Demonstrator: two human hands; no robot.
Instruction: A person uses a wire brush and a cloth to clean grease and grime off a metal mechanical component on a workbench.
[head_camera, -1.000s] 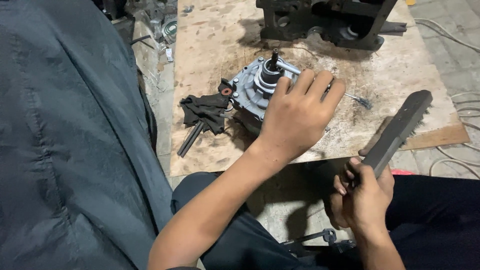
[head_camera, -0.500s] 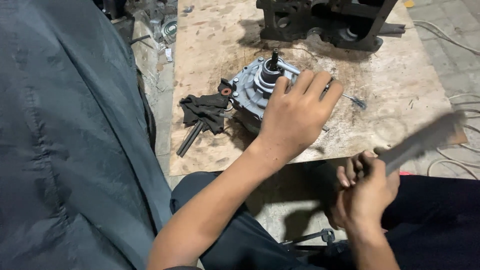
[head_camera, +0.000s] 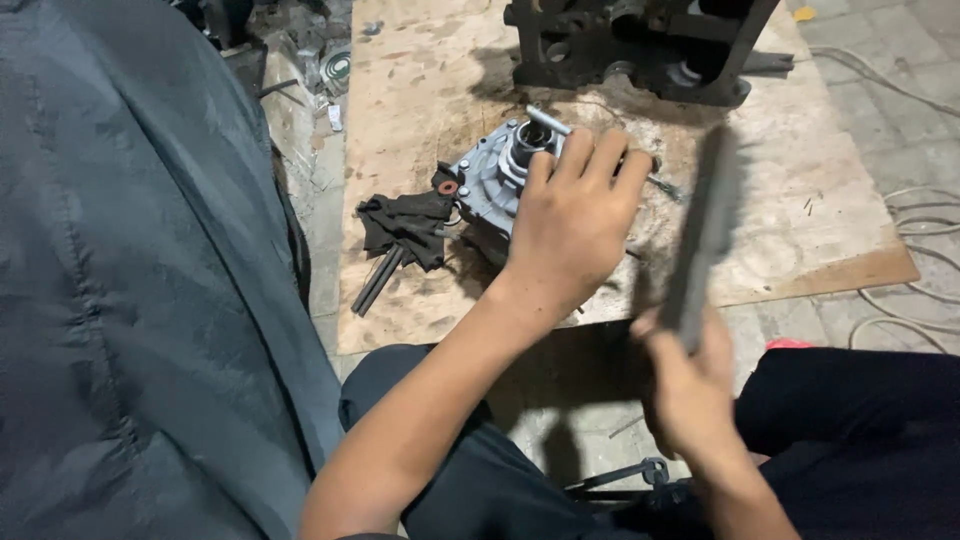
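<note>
Plywood board (head_camera: 420, 90) on paved floor (head_camera: 880, 50); black machine frame (head_camera: 640, 45) at board's far edge; dark rag (head_camera: 405, 225) over two rods (head_camera: 375, 285) near left edge; pale cable (head_camera: 925, 215) on floor, right; clamp (head_camera: 625, 475) on floor below

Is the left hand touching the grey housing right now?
Touching. The head view shows the left hand pressed flat on the grey housing, fingers draped over its top with no gap.

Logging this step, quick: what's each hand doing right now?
Left hand: open, flat on the grey metal housing.
Right hand: closed around a dark flat bar, blurred.
</note>
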